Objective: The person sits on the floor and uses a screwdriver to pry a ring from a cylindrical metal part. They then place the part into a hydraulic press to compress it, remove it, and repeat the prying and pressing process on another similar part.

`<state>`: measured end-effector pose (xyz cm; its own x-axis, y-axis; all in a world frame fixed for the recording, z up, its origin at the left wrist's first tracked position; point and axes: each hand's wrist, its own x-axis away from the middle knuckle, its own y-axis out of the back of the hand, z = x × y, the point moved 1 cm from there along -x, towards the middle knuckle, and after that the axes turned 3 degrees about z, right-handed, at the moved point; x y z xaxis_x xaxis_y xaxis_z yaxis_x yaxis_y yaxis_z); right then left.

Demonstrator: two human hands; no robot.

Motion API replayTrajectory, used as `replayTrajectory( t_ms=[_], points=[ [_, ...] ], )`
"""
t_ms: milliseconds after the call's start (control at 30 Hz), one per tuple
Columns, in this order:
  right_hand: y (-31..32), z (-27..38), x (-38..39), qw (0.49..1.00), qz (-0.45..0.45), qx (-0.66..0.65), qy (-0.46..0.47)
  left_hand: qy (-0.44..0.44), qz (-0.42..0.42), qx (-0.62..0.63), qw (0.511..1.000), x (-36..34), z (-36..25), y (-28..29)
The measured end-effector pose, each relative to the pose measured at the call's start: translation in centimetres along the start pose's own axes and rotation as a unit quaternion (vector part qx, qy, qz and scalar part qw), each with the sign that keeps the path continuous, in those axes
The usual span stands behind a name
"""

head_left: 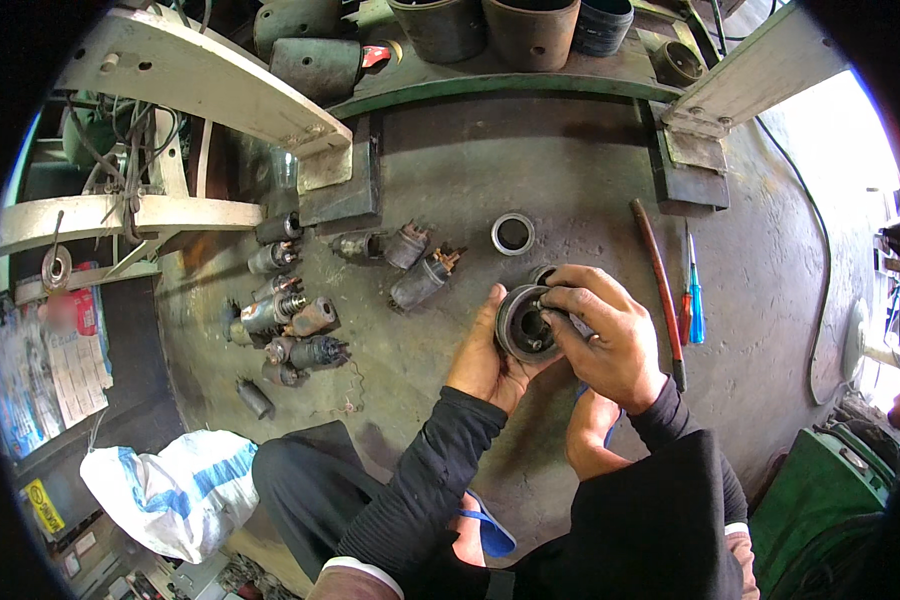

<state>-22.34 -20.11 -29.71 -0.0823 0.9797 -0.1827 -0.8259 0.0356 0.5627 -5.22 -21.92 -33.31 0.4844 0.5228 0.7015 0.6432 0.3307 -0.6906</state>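
While the left hand [485, 362] cups a round metal housing [522, 322] from below and behind, its open face tipped up toward the camera, the right hand [605, 335] comes over the rim, its fingers [562, 300] pinched together on something small just inside the bore (too small to tell what); the left fingers are curled snug round the housing's wall, pressed against it. It sits in the air above the floor [570, 170], near the person's knees, not resting on anything.

To do this well, I judge the left hand should keep the housing steady and its face turned to the light; the right should work with fingertips only, square to the bore, so nothing cocks or slips down inside; a bare foot [595, 440] lies right beneath, so a dropped part could land there.

A metal ring [512, 233] lies just beyond the hands; a red rod [658, 285] and blue screwdriver [695, 300] lie to the right; a cluster of small grimy motors [290, 320] lies well apart on the left; a white sack [175, 490] sits lower left.
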Motion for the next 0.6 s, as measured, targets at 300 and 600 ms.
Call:
replayTrajectory(
  t_ms=[300, 600],
  points=[
    [0.51, 0.72, 0.08, 1.000, -0.012, 0.016, -0.011, 0.004, -0.012, 0.009, 1.000, -0.15, 0.65, -0.07],
    [0.59, 0.52, 0.36, 0.999, -0.007, 0.033, 0.012, 0.005, -0.007, 0.009, 1.000, -0.35, 1.05, -0.20]
  ],
)
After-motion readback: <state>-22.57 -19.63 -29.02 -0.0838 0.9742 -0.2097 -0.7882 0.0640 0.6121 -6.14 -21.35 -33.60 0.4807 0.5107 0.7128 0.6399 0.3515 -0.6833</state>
